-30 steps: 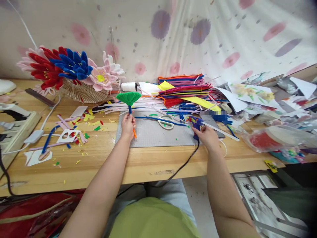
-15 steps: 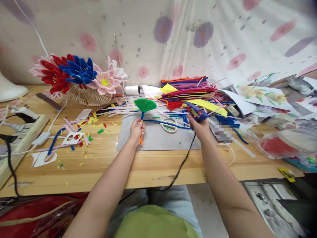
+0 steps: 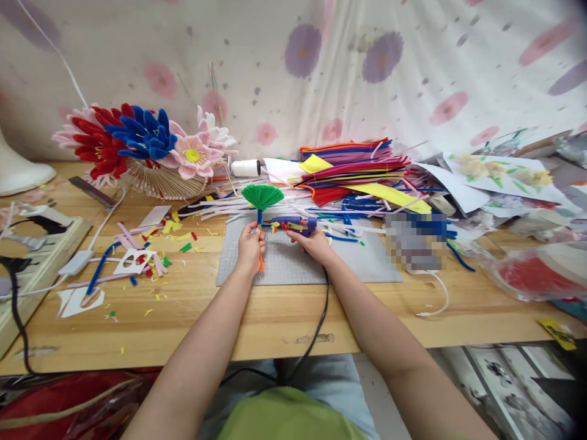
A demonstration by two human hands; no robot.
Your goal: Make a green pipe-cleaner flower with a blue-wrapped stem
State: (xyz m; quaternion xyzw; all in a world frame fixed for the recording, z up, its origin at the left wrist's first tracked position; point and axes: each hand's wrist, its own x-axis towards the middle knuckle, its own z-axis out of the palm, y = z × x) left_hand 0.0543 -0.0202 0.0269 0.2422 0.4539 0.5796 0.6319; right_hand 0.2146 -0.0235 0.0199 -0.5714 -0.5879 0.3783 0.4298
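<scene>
A green fan-shaped leaf of pipe cleaners stands upright on a blue and orange stem, and my left hand is closed around that stem. In my right hand is a purple hot glue gun, gripped by its handle. Its yellow nozzle points left and reaches close to the stem just under the leaf; whether it touches I cannot tell. A black cord hangs from the gun's handle. Beneath both hands lies a grey cutting mat. White-handled scissors are mostly hidden behind my right hand and the gun.
Bundles of coloured pipe cleaners lie behind the mat. At left are a fan with fuzzy flowers, scattered scraps and a power strip. Plastic-wrapped items crowd the right side. A white thread spool lies at the back.
My right hand has brought the glue gun leftward, from the mat's right side to the leaf's stem. My left hand still holds the stem in nearly the same place.
</scene>
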